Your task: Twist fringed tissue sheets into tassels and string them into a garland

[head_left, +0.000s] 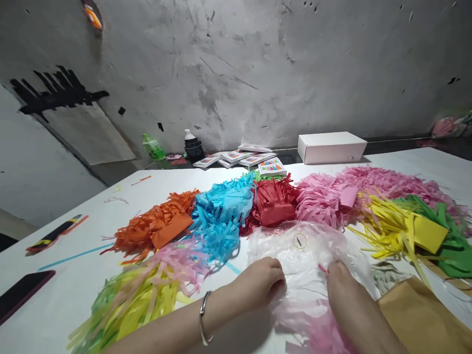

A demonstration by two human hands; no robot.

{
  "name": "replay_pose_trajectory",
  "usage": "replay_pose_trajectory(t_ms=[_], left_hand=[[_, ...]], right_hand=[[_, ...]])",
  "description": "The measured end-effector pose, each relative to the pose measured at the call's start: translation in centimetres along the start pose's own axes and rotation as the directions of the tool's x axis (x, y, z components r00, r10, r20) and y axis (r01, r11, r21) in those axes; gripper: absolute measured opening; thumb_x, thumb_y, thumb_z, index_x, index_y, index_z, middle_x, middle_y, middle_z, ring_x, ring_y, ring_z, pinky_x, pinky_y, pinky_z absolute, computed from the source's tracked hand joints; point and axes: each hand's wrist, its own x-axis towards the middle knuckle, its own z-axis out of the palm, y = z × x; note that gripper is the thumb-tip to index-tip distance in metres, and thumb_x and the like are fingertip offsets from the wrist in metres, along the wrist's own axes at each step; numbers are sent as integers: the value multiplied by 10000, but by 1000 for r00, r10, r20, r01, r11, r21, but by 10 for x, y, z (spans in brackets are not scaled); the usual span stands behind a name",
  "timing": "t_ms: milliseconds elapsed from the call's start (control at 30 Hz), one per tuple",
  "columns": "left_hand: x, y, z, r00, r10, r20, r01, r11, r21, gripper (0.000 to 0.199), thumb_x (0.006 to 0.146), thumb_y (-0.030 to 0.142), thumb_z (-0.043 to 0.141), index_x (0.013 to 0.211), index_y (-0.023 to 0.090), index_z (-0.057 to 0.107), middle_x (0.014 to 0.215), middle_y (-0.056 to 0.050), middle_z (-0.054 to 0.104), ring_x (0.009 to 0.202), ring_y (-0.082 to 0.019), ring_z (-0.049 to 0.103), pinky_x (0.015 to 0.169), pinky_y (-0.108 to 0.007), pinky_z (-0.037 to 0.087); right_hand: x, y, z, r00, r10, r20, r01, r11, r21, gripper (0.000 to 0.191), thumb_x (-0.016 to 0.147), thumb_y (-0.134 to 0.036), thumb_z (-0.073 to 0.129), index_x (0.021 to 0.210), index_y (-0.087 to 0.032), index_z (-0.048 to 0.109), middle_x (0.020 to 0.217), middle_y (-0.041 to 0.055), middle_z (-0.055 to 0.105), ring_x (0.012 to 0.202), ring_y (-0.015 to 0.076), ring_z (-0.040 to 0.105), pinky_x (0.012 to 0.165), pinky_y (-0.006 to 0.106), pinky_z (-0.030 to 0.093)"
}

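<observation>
A crinkled clear plastic bag (295, 255) with a small round printed mark lies on the white table before me. My left hand (267, 280), a metal bangle (202, 317) on its wrist, is closed at the bag's left edge; what its curled fingers hold is hidden. On the right side, my right hand (342, 285) pinches at the bag, and a small pink piece shows at its fingertips. Pink tissue fringe (320, 327) lies at the bag's near end, between my forearms. Behind the bag sits a red tissue fringe bundle (275, 201).
Around the bag lie orange (158, 226), blue (221, 211), pink (324, 196) and yellow (405, 226) fringe bundles. Brown paper (424, 314) is at right. Flat boxes (243, 157) and a white box (332, 147) stand by the wall. A cutter (55, 233) and phone (25, 295) lie left.
</observation>
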Motion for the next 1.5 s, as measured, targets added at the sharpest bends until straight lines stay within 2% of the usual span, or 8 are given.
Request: replay_pose_trajectory(t_ms=[167, 300, 733, 1067, 1167, 1267, 1433, 1500], left_hand=[[37, -10, -3, 986, -144, -89, 145, 989, 15, 265, 894, 37, 496, 1024, 127, 709, 1015, -107, 699, 882, -186, 655, 773, -254, 494], [63, -18, 2, 983, -169, -74, 174, 983, 64, 211, 831, 23, 557, 899, 143, 716, 947, -89, 688, 846, -207, 632, 751, -284, 470], [68, -7, 9, 989, -151, 7, 148, 979, 140, 140, 881, 133, 529, 861, 159, 666, 950, -83, 670, 851, -224, 611, 744, -313, 458], [58, 0, -5, 963, -256, -78, 227, 935, -273, 100, 812, 106, 582, 864, 162, 647, 770, -36, 662, 688, -153, 592, 641, -249, 476], [35, 10, -11, 955, -293, -37, 239, 840, -486, 113, 884, 225, 550, 885, 147, 633, 625, 12, 593, 552, -114, 573, 511, -197, 452], [9, 27, -14, 944, -331, 7, 253, 709, -659, 237, 912, 364, 551, 908, 135, 610, 615, 17, 566, 505, -105, 572, 452, -187, 452], [-23, 57, -16, 904, -420, 76, 175, 203, -963, 410, 745, 474, 808, 840, 129, 607, 685, -2, 610, 473, -75, 552, 412, -175, 418], [-31, 64, -15, 897, -434, 78, 144, 120, -982, 409, 735, 455, 832, 827, 127, 606, 714, -10, 632, 452, -65, 552, 393, -169, 400]], right_hand=[[-4, -4, -3, 999, -13, 31, 16, 994, -104, 373, 887, 0, 298, 783, -203, 593, 752, 74, 653, 555, 183, 665, 475, 273, 282], [-6, -8, -4, 999, -31, 34, 36, 985, -167, 407, 884, 25, 271, 801, -211, 593, 726, 57, 648, 544, 172, 666, 461, 275, 252], [-10, -17, -7, 992, -105, 69, 123, 924, -362, 384, 855, 86, 313, 832, -193, 577, 743, 51, 662, 547, 189, 686, 483, 317, 170], [-11, -12, -9, 984, -170, 45, 175, 934, -311, 321, 933, -21, 371, 945, -197, 639, 1068, 108, 711, 687, 216, 736, 495, 292, 323], [-16, -16, -11, 954, -274, -123, 252, 953, -171, 241, 1013, -215, 401, 881, -242, 600, 891, 34, 695, 630, 184, 694, 498, 279, 352], [-24, -27, -14, 865, -398, -305, 425, 905, 23, 300, 1049, -274, 336, 845, -249, 555, 710, -14, 592, 589, 159, 633, 552, 262, 404], [-38, -44, -23, 761, -592, -265, 635, 764, 117, 293, 1037, -205, 327, 838, -238, 539, 706, -11, 559, 561, 149, 593, 528, 259, 415], [-42, -48, -27, 752, -617, -233, 655, 740, 152, 275, 1029, -193, 339, 849, -235, 542, 718, -10, 565, 573, 147, 594, 530, 255, 423]])
